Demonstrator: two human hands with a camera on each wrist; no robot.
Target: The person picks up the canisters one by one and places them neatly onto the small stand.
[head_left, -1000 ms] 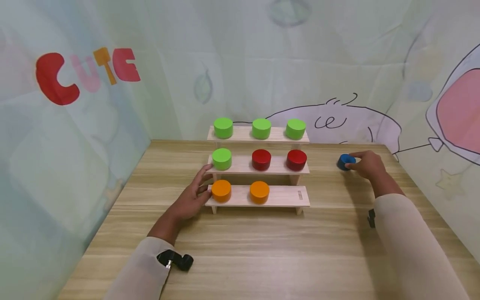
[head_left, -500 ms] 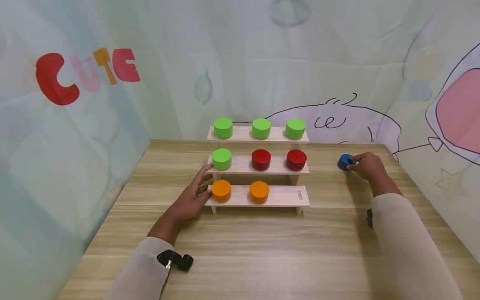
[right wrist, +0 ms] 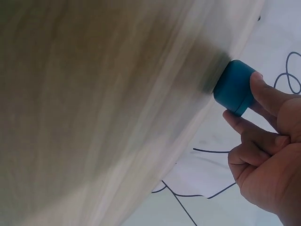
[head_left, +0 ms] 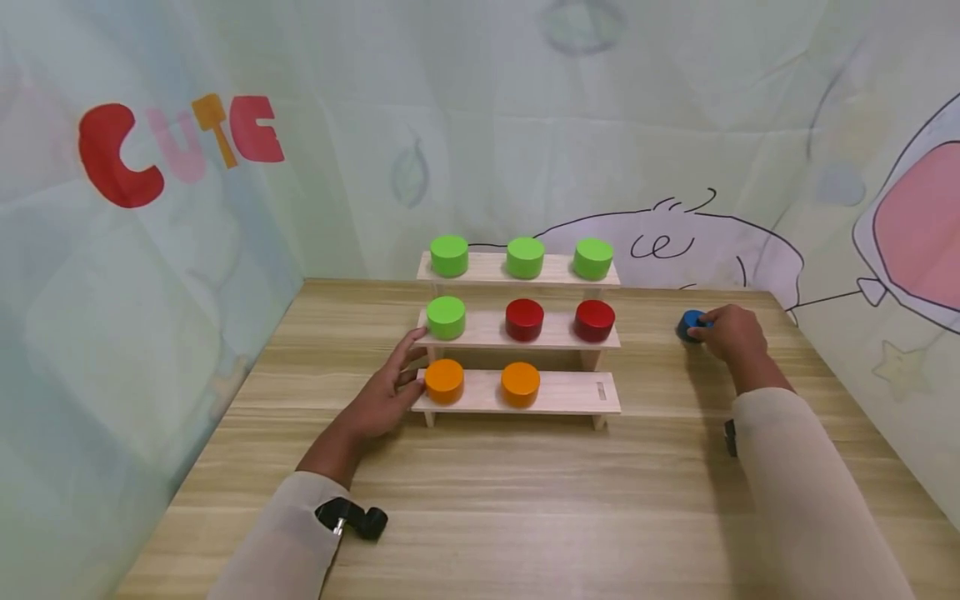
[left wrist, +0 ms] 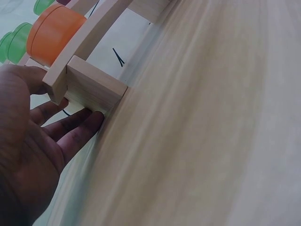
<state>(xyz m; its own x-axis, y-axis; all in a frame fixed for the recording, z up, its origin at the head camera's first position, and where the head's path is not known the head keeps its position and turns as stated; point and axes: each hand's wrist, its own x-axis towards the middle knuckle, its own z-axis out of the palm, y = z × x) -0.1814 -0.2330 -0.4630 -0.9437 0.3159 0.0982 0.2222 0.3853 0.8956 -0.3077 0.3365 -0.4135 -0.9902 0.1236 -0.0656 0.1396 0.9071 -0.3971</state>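
Observation:
At the table's far right, my right hand (head_left: 737, 335) pinches a short blue cylinder (head_left: 687, 326) between thumb and fingers. In the right wrist view the blue cylinder (right wrist: 234, 87) is close against the tabletop, its other fingers bent below. A three-tier wooden stand (head_left: 558, 392) is in the middle. My left hand (head_left: 385, 397) touches its left end, thumb near an orange cylinder (head_left: 444, 382) on the lowest tier. In the left wrist view, loosely extended fingers (left wrist: 82, 134) reach the stand's leg panel (left wrist: 94, 84). The second orange cylinder (head_left: 520, 385) sits mid-tier.
The middle tier bears a green cylinder (head_left: 446, 318) and two red cylinders (head_left: 524, 320). Three green cylinders (head_left: 525, 257) line the top tier. A printed cloth backdrop (head_left: 337, 192) closes off the wooden table (head_left: 480, 500) at the back and both sides.
The blue cylinder's top looked hollow a second ago; now fingers partly cover it. My right hand and forearm have shifted slightly left. The left hand keeps its place at the stand.

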